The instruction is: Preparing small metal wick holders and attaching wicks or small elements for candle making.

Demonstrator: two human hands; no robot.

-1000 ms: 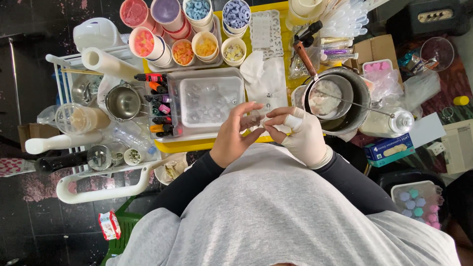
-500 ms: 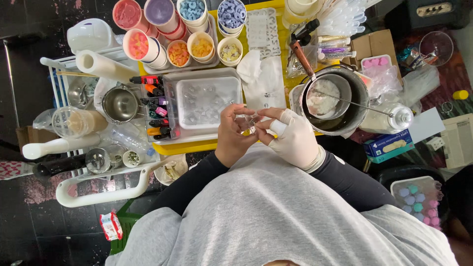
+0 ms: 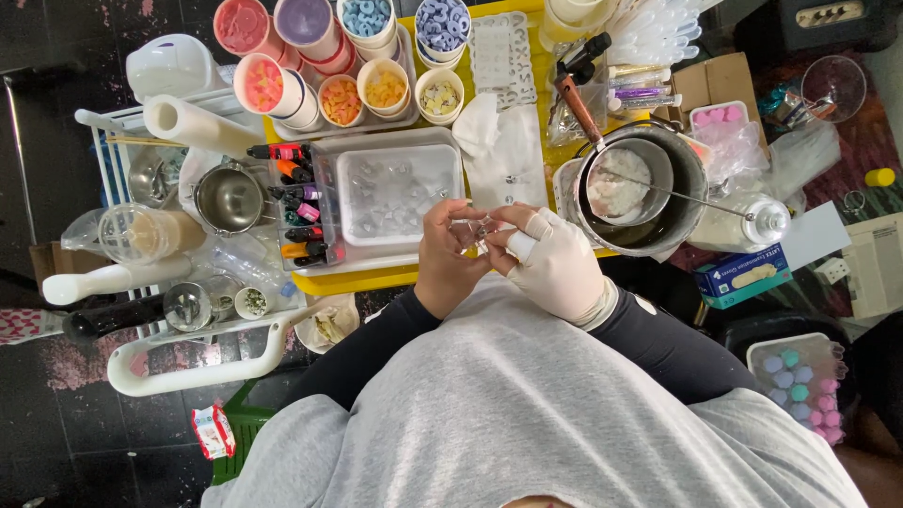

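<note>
**A:** What are the hands doing?

**B:** Both hands meet over the front edge of the yellow table [image 3: 376, 279]. The left hand [image 3: 450, 252] is bare. The right hand [image 3: 555, 265] wears a pale glove. Between them is a small clear thing [image 3: 473, 230]. The fingertips of both hands are pinching it. It is too small to tell just what it is.

**A:** Where is that small thing?

**B:** It is just by the front right corner of the clear tray [image 3: 395, 193], a bit above the table.

**A:** What is in the tray?

**B:** Clear bits, hard to make out.

**A:** What else sits near the tray?

**B:** Left of the tray stands a row of little dye bottles [image 3: 299, 198]. Further left is a small metal pot [image 3: 229, 198]. Right of the tray lies a white cloth [image 3: 503, 150]. Past the cloth is a big pot [image 3: 649, 193] with a smaller pot of white stuff inside it. A thin wire lies across it.

**A:** And behind the tray?

**B:** Cups [image 3: 343, 99] full of small coloured shapes, orange, yellow, blue and purple.
</note>
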